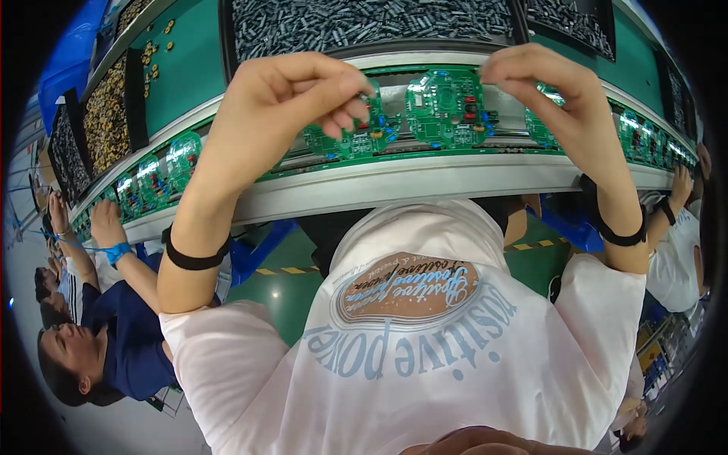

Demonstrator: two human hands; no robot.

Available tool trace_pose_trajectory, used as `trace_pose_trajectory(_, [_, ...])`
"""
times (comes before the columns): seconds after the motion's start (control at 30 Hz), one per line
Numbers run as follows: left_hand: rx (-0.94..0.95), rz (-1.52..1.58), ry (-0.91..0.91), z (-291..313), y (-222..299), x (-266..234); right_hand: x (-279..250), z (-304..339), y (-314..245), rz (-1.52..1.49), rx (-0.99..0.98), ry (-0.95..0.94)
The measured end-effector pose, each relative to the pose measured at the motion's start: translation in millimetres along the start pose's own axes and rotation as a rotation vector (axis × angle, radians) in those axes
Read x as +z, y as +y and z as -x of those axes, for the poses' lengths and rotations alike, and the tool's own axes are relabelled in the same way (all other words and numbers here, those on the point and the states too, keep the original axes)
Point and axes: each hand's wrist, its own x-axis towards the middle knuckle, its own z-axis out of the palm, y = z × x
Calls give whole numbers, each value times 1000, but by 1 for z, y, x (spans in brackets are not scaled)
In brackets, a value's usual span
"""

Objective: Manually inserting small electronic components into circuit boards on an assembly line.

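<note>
My left hand (284,110) is closed in a pinch, thumb against forefinger, over a green circuit board (387,129) that it partly covers. Its fingertips are slightly blurred; whatever they hold is too small to make out. Between my hands lies another green circuit board (444,106), fitted with red, blue and other small parts. My right hand (565,95) is raised at the upper right edge of that board, fingers bent and tips drawn together. I cannot make out what is between them. Below it, a further circuit board (540,125) is partly hidden.
The boards sit in a line on a rail with a pale front edge (425,182). Beyond it stands a black tray (371,23) of small dark cylindrical components, with another such tray (572,26) at right. Yellow-and-black parts (106,114) fill a left bin. Co-workers sit either side.
</note>
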Motion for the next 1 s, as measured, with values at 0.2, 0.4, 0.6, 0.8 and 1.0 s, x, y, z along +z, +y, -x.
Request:
trace_pose_trajectory(0.2, [-10, 90, -9, -3, 1, 4, 8, 22, 10, -424, 223, 79])
trace_pose_trajectory(0.4, [89, -27, -6, 0, -2, 1, 16, 29, 6, -705, 416, 162])
trace_pose_trajectory(0.6, [178, -398, 140, 0, -2, 9, 34, 35, 7, -628, 395, 281])
trace_pose_trajectory(0.8, [273, -618, 246, 0, -1, 10, 57, 21, 1, -151, 280, 400])
trace_pose_trajectory(1.0, [302, -702, 266, 1, -5, 9, 69, 8, 6, 277, 200, 386])
